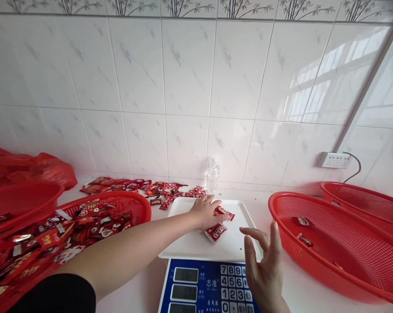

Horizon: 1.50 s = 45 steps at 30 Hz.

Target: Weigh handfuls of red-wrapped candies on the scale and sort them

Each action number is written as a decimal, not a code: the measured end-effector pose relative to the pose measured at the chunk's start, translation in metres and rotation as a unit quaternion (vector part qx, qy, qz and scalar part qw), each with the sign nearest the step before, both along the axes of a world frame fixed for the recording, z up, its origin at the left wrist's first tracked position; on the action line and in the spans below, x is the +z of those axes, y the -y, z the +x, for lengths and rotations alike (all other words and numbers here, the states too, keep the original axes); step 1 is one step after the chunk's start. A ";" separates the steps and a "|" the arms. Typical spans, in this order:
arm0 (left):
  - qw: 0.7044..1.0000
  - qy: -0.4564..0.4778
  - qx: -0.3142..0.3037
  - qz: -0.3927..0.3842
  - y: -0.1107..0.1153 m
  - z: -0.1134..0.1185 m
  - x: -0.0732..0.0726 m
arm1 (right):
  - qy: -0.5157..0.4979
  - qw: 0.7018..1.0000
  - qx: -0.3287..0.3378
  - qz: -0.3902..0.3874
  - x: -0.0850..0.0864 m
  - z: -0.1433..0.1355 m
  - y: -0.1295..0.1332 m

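A white weighing tray [183, 239] sits on top of a blue digital scale [209, 287] in front of me. My left hand [204, 213] reaches over the tray, fingers curled and thumb out, closed around small red snack packets [216, 232]. One packet shows between thumb and index finger, another below the thumb; anything under the palm is hidden. My right hand [264, 265] is raised at the tray's front right corner, fingers apart, holding nothing. It covers part of the scale's keypad.
On the left a red basket [141, 206] is full of mixed packets, with another basket [30, 191] and red plastic bags [53, 169]. Loose packets [167, 191] and a clear bottle [213, 176] line the wall. At right, a red basket [314, 265] holds several packets; another basket [362, 200] is behind.
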<state>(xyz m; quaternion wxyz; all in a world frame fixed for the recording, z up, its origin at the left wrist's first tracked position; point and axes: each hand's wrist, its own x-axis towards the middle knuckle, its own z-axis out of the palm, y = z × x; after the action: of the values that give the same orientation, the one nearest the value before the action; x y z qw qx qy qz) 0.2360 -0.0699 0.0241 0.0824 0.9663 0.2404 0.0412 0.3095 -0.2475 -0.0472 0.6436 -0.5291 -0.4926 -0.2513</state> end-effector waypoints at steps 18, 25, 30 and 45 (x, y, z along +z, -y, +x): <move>0.998 -0.033 -0.044 0.013 0.007 -0.006 -0.005 | -0.045 0.997 -0.016 -0.053 0.001 -0.002 0.001; 0.998 -0.037 0.004 0.054 0.014 -0.011 -0.002 | -0.040 0.997 -0.020 -0.062 0.005 -0.002 0.002; 0.999 -0.036 0.030 0.022 0.017 -0.012 0.003 | -0.044 0.996 -0.022 -0.068 0.006 -0.003 0.003; 0.997 -0.054 0.026 -0.049 0.001 -0.020 0.026 | -0.052 0.996 -0.008 -0.073 0.006 -0.004 0.003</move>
<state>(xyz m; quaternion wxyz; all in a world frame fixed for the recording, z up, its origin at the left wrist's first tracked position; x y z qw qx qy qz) 0.2161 -0.0712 0.0505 0.1154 0.9553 0.2713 -0.0210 0.3059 -0.2507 -0.0416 0.6261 -0.5912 -0.4708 -0.1920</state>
